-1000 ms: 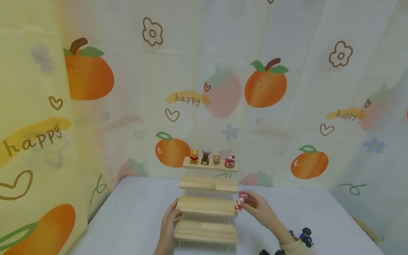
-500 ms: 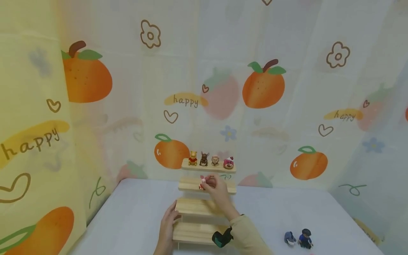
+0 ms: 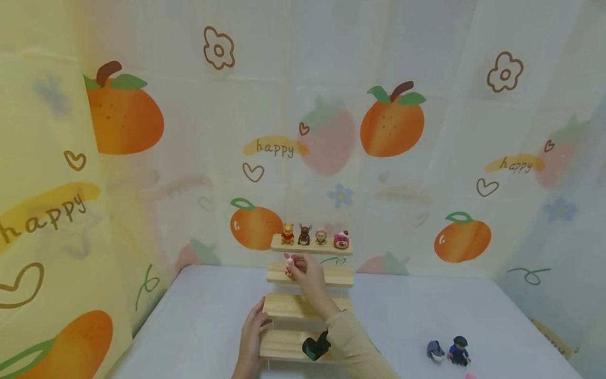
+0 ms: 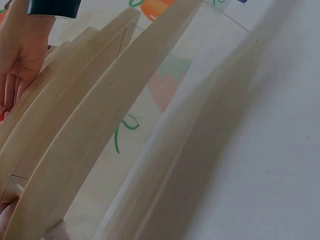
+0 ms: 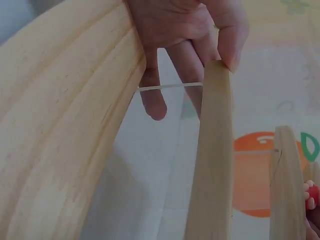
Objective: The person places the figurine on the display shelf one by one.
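I see the right hand (image 3: 311, 279) pinching a small pink-and-red piglet figurine (image 3: 288, 265) at the left end of the second-highest shelf (image 3: 338, 276); it's probably light, hard, slick, best held by its body. The left hand (image 3: 251, 337) grips the pale wooden tiered stand (image 3: 284, 306). Four small figurines (image 3: 304, 235) stand just above, perhaps easily knocked.

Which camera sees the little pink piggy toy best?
The head view: the pink piggy toy shows ears and body in the right hand. The left wrist view catches a red sliver, the right wrist view a small part, both at the edge.
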`<state>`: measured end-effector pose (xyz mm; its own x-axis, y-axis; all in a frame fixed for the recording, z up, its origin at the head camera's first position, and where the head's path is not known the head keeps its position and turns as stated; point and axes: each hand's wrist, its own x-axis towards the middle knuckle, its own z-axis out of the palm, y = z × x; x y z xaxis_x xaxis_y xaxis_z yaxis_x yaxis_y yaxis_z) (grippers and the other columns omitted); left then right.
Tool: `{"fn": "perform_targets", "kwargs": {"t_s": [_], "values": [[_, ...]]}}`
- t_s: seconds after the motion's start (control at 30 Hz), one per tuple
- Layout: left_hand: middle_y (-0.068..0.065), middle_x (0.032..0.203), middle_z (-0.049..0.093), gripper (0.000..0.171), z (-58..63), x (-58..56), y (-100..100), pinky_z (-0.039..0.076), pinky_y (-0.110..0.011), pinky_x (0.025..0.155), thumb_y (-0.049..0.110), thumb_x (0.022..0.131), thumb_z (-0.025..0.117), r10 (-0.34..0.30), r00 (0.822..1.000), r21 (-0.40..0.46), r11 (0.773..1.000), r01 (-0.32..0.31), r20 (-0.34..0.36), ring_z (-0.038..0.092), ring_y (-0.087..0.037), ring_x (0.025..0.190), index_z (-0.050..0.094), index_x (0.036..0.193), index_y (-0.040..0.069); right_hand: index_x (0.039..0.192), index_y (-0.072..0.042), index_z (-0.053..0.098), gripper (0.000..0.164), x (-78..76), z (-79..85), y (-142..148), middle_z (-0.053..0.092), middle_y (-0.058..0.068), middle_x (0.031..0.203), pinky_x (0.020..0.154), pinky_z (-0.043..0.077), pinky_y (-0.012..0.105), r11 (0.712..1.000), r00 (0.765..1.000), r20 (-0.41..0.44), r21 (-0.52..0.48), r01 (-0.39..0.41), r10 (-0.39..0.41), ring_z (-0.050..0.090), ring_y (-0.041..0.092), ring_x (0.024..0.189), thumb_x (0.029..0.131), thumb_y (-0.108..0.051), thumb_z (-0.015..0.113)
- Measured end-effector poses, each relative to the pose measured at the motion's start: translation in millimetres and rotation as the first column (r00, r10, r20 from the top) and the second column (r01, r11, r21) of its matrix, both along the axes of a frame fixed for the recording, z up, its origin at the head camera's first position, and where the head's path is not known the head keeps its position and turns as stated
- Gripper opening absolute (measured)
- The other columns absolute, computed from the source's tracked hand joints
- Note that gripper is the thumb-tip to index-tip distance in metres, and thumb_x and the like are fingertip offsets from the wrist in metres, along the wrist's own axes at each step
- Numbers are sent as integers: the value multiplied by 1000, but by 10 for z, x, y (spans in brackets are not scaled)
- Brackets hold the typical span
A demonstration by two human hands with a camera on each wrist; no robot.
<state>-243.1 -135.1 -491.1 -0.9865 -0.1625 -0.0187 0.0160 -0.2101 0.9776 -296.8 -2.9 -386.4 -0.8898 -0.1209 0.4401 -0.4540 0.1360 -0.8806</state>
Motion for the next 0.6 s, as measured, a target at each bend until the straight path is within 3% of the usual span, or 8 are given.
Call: {"fn": "perform_targets", "kwargs": {"t_s": [0.1,0.3,0.47,0.6], "values": [[-11,119,48,52,16,-11,10,37,-37,78,30,92,46,5,1000,-13,1000,-5,-1,46,-20,94,35,137,7,101,7,55,18,-131,-102,1,63,20,90,64,50,29,1000,1000,1,25,13,-13,61,30,82,85,-2,58],[-12,120,48,54,39,-38,22,39,-35,78,32,91,47,-8,1000,-4,1000,8,-16,47,-20,94,36,137,5,99,4,56,18,-168,-79,-7,64,16,88,62,49,24,995,998,-47,98,36,-32,62,24,79,84,-4,61],[-11,122,47,51,30,-32,32,37,-38,80,31,92,46,17,1000,-30,999,-17,-3,47,-20,93,38,136,6,103,7,54,24,-149,-102,53,61,18,95,73,48,30,987,998,-62,157,20,-10,59,29,89,84,-6,62],[-10,123,46,53,24,-12,14,36,-41,82,33,91,46,7,1000,-23,1000,-6,24,46,-21,95,36,137,8,107,11,51,28,-7,-94,219,56,25,103,83,42,41,985,998,-49,174,-20,29,53,37,97,84,-3,60]]}}
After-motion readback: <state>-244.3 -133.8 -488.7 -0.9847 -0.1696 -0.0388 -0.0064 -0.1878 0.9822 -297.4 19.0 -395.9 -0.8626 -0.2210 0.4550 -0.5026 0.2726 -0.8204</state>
